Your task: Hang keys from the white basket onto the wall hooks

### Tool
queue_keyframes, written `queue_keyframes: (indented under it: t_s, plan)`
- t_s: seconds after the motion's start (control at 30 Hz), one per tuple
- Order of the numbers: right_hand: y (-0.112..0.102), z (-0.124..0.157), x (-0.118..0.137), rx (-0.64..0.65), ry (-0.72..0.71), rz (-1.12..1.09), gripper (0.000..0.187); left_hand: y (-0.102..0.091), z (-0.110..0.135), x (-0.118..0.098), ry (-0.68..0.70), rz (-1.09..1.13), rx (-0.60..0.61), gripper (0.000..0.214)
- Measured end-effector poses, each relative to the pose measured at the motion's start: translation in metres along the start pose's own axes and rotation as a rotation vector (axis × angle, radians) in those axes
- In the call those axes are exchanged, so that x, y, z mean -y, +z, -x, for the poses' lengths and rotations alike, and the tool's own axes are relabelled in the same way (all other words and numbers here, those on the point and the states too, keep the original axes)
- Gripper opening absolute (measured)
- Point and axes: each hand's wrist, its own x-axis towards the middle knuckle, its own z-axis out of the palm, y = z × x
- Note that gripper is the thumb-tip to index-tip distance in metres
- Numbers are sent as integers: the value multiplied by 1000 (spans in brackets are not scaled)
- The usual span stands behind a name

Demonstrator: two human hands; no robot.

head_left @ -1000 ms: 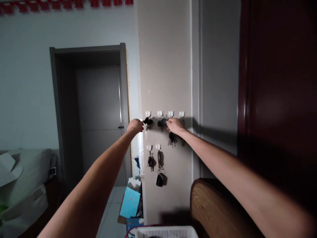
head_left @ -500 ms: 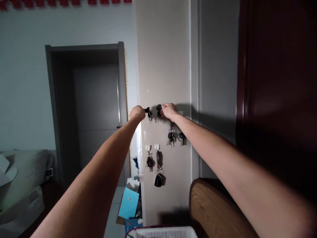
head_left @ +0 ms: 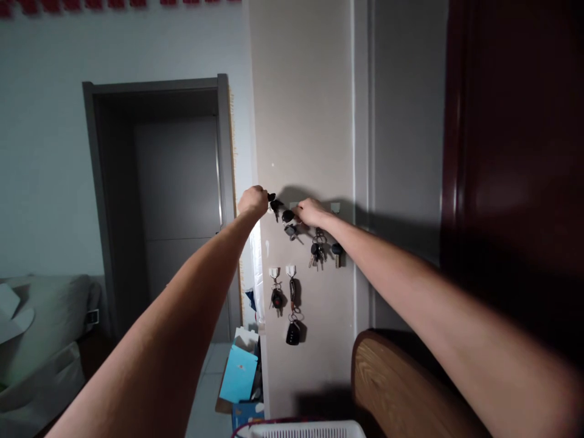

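Observation:
My left hand [head_left: 253,201] is closed on a bunch of dark-headed keys [head_left: 275,205] near the left edge of the beige wall panel. Beside it, my right hand [head_left: 311,212] pinches another bunch of keys [head_left: 289,225], which dangles to the left of its fingertips. A white hook [head_left: 294,205] shows partly just above that hand. Below hang a ring of several keys [head_left: 318,252] and a single black-headed key [head_left: 337,252]. Lower down, a bunch of keys [head_left: 276,298] and a black car key fob [head_left: 293,333] hang from two white hooks.
A grey door [head_left: 177,182] stands in its frame to the left. Low down are an opened blue box [head_left: 239,371], a white basket [head_left: 305,427] and a rounded wooden board [head_left: 396,383]. Dark red wood [head_left: 502,152] rises at the right, and a pale cushion [head_left: 50,304] lies at the left.
My right hand has moved slightly down, and the keys in it hang lower and more tilted. A hook above it has come into sight. My left hand has hardly moved.

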Motion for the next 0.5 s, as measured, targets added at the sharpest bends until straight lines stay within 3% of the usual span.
queue_keyframes:
  t_s: [0.07,0.13,0.23,0.33,0.5]
  plan:
    - [2,12,2,147,-72,-33,24,1,5,-3,93,-151,-58,21]
    - [8,33,-1,294,-159,-48,25,0,6,0,113,-199,-13,17]
    - [27,77,-11,489,-275,-126,25,-1,4,7,32,-13,79,18]
    - [61,130,-25,720,-369,-281,24,2,5,13,59,183,189,17]
    - [126,214,-50,934,-180,-290,25,13,31,15,156,291,461,15]
